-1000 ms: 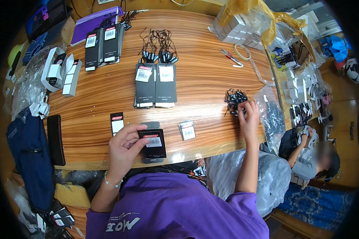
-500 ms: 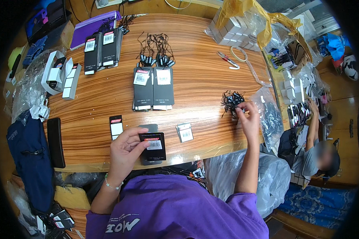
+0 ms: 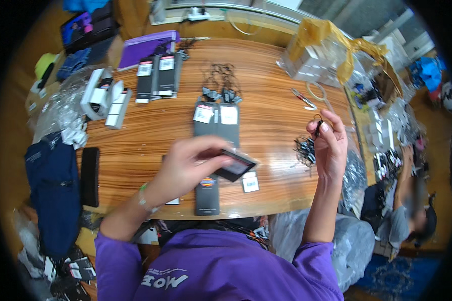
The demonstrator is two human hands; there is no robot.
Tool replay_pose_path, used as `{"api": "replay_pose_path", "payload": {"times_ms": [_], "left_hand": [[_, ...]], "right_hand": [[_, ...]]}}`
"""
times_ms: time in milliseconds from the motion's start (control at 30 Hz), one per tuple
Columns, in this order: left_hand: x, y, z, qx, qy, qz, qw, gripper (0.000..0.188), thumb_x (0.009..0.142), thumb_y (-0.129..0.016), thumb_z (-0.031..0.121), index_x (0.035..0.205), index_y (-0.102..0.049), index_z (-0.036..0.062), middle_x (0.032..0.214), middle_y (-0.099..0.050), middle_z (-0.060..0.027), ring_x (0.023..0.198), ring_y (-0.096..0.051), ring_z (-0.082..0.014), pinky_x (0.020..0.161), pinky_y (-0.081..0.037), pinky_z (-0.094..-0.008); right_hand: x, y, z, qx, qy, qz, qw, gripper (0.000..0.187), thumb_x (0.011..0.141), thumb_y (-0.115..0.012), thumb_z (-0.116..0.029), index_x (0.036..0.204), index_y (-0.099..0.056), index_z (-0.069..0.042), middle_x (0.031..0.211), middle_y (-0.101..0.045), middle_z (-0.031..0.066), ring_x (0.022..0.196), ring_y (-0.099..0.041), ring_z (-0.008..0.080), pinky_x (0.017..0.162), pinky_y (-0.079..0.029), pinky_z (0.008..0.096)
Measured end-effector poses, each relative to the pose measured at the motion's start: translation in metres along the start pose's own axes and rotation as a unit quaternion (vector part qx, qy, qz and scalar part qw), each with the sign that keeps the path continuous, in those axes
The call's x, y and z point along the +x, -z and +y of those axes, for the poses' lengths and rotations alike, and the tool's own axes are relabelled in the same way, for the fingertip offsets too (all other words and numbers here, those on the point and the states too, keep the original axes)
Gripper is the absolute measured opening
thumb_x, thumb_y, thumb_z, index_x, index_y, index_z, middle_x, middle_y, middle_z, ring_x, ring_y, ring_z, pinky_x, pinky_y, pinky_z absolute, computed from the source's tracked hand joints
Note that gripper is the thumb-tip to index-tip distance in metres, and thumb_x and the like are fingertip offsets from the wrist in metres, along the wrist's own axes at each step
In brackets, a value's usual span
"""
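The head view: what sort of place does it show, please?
Probably a workshop or packing room: stacked dark tags and a heap of black cords lie on a wooden table, with white boxes in plastic at its far right.

1. Table (image 3: 271,123): striped wood grain.
2. Middle: two dark tag stacks (image 3: 228,128), black strings trailing behind.
3. Back left: purple pouch (image 3: 146,49), more tag stacks (image 3: 167,79).
4. Right: cord tangle (image 3: 303,148); pliers (image 3: 298,95) farther back.
5. Front: dark tag (image 3: 207,199), labelled packet (image 3: 250,183).
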State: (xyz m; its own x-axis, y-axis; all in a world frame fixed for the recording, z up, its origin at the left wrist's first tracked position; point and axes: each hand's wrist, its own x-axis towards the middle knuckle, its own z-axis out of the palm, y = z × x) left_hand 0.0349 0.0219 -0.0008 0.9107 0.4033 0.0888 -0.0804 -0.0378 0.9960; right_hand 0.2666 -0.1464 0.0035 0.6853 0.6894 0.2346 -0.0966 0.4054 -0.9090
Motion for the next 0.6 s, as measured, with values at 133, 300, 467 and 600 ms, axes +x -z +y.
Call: {"api": "replay_pose_path", "payload": {"times_ms": [133, 300, 467, 600], "left_hand": [[0.052, -0.005, 0.024, 0.004, -0.068, -0.076, 0.995, 0.017, 0.081, -0.059, -0.002, 0.098, -0.060, -0.0043, 0.100, -0.061, -0.0064, 0.092, -0.060, -0.0144, 0.081, -0.048, -0.0248], [0.078, 0.010, 0.036, -0.002, -0.044, -0.106, 0.993, 0.017, 0.081, -0.059, -0.001, 0.098, -0.061, -0.0026, 0.095, -0.063, -0.0069, 0.089, -0.059, -0.0105, 0.080, -0.048, -0.0236], [0.074, 0.024, 0.045, 0.067, -0.055, -0.030, 0.996, 0.015, 0.080, -0.064, 0.004, 0.093, -0.063, -0.0021, 0.082, -0.066, -0.0039, 0.077, -0.060, -0.0069, 0.069, -0.048, -0.0208], [0.074, 0.038, 0.031, 0.085, -0.037, -0.037, 0.995, 0.013, 0.079, -0.064, 0.004, 0.090, -0.065, -0.0011, 0.081, -0.066, -0.0031, 0.074, -0.058, -0.0054, 0.066, -0.047, -0.0193]], "right_hand": [[0.023, -0.055, 0.014, 0.050, 0.022, -0.072, 0.996, 0.016, 0.082, -0.056, 0.000, 0.097, -0.056, 0.001, 0.089, -0.064, 0.0153, 0.086, -0.061, 0.0191, 0.083, -0.045, 0.0297], [0.044, -0.102, 0.013, 0.086, -0.001, -0.115, 0.990, 0.013, 0.081, -0.056, 0.001, 0.094, -0.056, 0.001, 0.090, -0.065, 0.0164, 0.086, -0.062, 0.0167, 0.081, -0.047, 0.0281], [0.072, -0.110, 0.015, 0.152, 0.037, -0.086, 0.984, 0.012, 0.083, -0.057, -0.002, 0.094, -0.057, -0.002, 0.090, -0.065, 0.0145, 0.086, -0.061, 0.0177, 0.081, -0.047, 0.0295], [0.083, -0.109, 0.015, 0.210, 0.061, -0.045, 0.975, 0.011, 0.084, -0.057, -0.005, 0.095, -0.057, -0.004, 0.090, -0.064, 0.0121, 0.085, -0.061, 0.0180, 0.080, -0.047, 0.0303]]}}
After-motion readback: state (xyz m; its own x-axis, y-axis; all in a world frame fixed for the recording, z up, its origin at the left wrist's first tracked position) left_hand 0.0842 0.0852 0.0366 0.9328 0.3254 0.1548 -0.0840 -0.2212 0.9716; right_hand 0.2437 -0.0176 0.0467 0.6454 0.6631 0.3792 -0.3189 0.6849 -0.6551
